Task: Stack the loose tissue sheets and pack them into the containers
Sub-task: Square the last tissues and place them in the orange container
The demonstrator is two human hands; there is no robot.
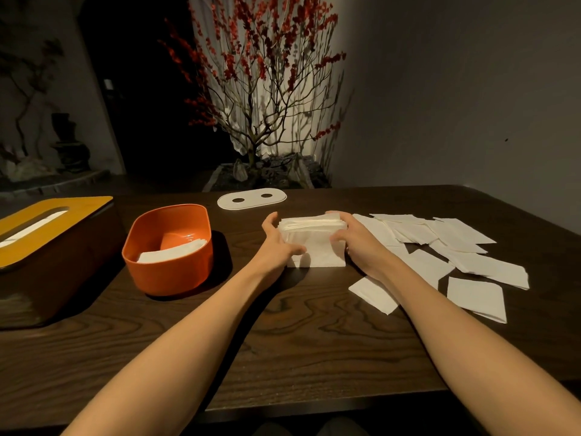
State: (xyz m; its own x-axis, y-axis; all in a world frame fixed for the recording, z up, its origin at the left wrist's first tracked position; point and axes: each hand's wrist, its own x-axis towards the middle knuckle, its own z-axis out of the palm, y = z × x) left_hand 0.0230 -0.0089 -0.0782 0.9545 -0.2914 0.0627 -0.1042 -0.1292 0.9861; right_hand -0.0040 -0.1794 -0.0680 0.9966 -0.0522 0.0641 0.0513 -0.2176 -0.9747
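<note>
Between the left hand and right hand, both cupping a tissue stack (edges seemingly uneven), squaring evenly should precede packing the orange container leftward.

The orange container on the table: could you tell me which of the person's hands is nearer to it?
The left. The left hand grips the tissue stack on the side facing the orange container; the right hand holds the stack's far side, farther away.
</note>
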